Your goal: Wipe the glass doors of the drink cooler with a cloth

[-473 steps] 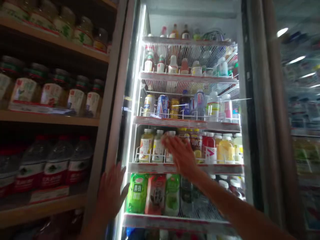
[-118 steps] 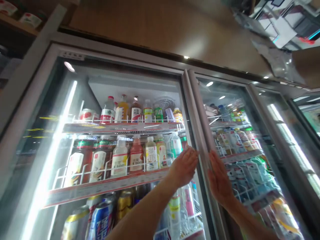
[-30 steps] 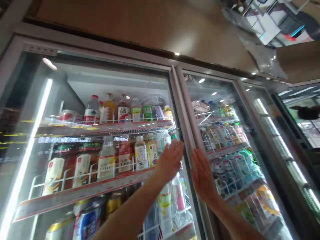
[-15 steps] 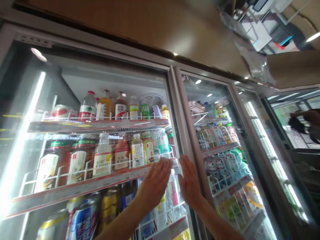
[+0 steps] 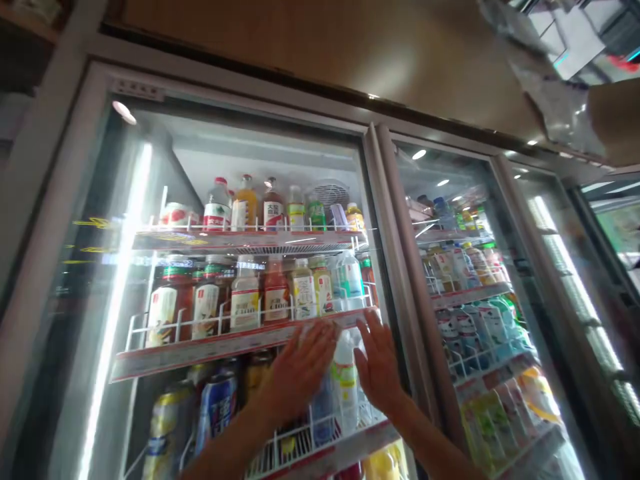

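Between the hands (image 5: 303, 367) and the shelved bottles (image 5: 245, 300) stands a glass door (image 5: 270, 143).

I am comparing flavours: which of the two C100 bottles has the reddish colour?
The right C100 bottle: it looks reddish, whereas the left C100 bottle beside it looks whitish.

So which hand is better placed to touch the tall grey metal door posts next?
Probably the right hand: it is open and looks nearer the tall grey metal door posts. The left hand, also open, is farther from them, across the clear glass door.
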Demonstrator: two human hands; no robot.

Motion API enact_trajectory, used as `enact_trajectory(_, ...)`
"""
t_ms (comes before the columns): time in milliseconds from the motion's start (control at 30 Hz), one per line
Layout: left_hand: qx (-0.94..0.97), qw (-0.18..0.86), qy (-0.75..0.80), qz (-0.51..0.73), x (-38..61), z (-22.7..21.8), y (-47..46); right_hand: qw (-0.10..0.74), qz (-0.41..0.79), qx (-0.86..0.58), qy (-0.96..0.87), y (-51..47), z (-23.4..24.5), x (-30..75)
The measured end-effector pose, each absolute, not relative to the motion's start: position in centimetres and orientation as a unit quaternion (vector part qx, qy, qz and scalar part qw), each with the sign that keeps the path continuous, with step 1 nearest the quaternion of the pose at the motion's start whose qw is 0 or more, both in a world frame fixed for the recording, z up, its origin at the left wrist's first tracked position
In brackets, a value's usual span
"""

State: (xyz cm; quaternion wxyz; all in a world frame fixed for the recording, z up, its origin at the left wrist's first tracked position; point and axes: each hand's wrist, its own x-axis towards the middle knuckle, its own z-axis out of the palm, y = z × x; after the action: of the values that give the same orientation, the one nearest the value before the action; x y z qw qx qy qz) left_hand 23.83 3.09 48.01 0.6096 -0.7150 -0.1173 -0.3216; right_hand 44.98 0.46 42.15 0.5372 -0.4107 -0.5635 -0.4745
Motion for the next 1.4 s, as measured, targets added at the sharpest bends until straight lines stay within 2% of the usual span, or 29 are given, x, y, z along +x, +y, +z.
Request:
enact_trajectory(167,-0.594,0.542,-0.315,-0.505,14.4,54.6,3.2,0.571,-0.473,-0.421,-0.522,0.2,43.2,45.4)
enact_trajectory(267,-0.564,0.522,-0.343,-0.540,13.9,53.4,2.8,0.566,-0.482,-0.411,-0.528,0.6,44.2,43.9)
enact_trajectory(367,-0.626,0.554,-0.268,-0.478,16.3,49.7,2.8,0.547,-0.493,-0.392,-0.551,1.3,45.2,41.3)
enact_trajectory(433,-0.650,0.564,-0.241,-0.448,15.5,48.9,2.9,0.530,-0.502,-0.382,-0.566,1.8,45.9,40.2)
enact_trajectory(633,-0.471,0.476,-0.449,-0.591,5.3,52.6,2.4,0.508,-0.536,-0.382,-0.555,2.8,46.9,41.7)
enact_trajectory(700,-0.482,0.481,-0.432,-0.591,7.0,52.6,2.6,0.511,-0.536,-0.384,-0.551,2.9,46.9,42.1)
enact_trajectory(833,-0.608,0.535,-0.311,-0.497,15.8,50.8,3.0,0.523,-0.529,-0.376,-0.552,2.9,46.7,41.9)
enact_trajectory(933,-0.635,0.551,-0.283,-0.461,16.4,51.7,2.9,0.528,-0.531,-0.382,-0.541,2.2,46.7,42.9)
enact_trajectory(1133,-0.486,0.474,-0.400,-0.616,9.4,56.6,2.9,0.540,-0.526,-0.416,-0.509,-0.3,46.2,46.8)
enact_trajectory(1300,-0.633,0.535,-0.267,-0.491,18.3,53.1,3.2,0.539,-0.522,-0.405,-0.523,-0.7,45.8,46.4)
enact_trajectory(1400,-0.681,0.557,-0.210,-0.427,20.8,53.7,3.4,0.533,-0.518,-0.407,-0.531,-0.6,45.8,46.5)
